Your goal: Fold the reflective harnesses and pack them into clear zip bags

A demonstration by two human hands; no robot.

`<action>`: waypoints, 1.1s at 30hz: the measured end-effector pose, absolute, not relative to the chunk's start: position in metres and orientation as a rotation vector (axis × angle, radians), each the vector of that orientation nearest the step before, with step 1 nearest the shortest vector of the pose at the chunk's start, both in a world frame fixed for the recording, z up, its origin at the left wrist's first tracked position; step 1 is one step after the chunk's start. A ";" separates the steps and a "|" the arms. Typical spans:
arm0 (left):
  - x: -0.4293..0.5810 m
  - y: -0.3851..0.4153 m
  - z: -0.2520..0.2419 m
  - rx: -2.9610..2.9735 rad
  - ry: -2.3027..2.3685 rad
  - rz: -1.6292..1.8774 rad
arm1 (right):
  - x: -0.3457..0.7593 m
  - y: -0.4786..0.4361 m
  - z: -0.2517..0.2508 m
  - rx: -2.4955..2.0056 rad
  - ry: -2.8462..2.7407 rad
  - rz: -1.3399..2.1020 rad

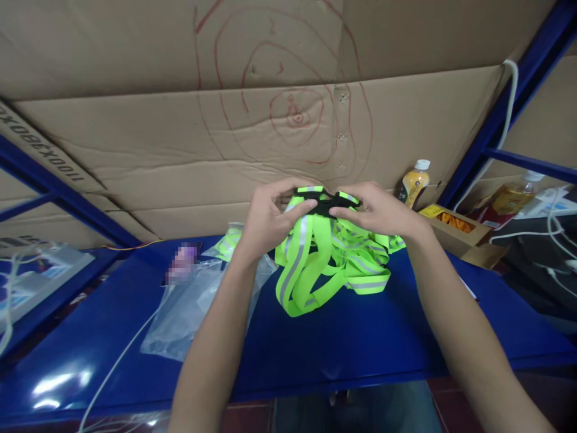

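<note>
A tangle of neon green straps with grey reflective stripes [367,264] hangs and lies at the middle of the view, over the blue table. My left hand [278,213] grips the left end of the black buckle part [325,206], its thumb pressed on top. My right hand [374,207] pinches the right end of that part, thumb also on top. Both hands are closed and close together, with a strap loop dropping below them. Fingers behind the straps are hidden.
Clear plastic bags [180,313] lie left on the blue table [324,355], beside a blurred phone-like object [183,263]. At the right are a drink bottle [413,183] and an open carton with orange items [460,234]. A cardboard wall [157,132] rises behind.
</note>
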State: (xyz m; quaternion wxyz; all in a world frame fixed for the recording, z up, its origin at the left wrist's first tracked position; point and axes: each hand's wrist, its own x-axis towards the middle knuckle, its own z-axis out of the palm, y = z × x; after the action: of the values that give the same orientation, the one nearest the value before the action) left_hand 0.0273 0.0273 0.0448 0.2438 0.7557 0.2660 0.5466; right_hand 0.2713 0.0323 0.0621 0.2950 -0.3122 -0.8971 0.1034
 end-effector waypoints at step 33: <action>0.041 0.032 0.036 1.938 0.835 1.485 | 0.276 0.033 0.063 -0.821 -2.201 0.148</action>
State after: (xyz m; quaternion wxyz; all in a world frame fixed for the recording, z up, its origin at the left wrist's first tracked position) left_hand 0.0409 0.0316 0.0357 0.2769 0.7216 0.3109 0.5531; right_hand 0.2758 0.0327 0.0627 0.3839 -0.3220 -0.8635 0.0579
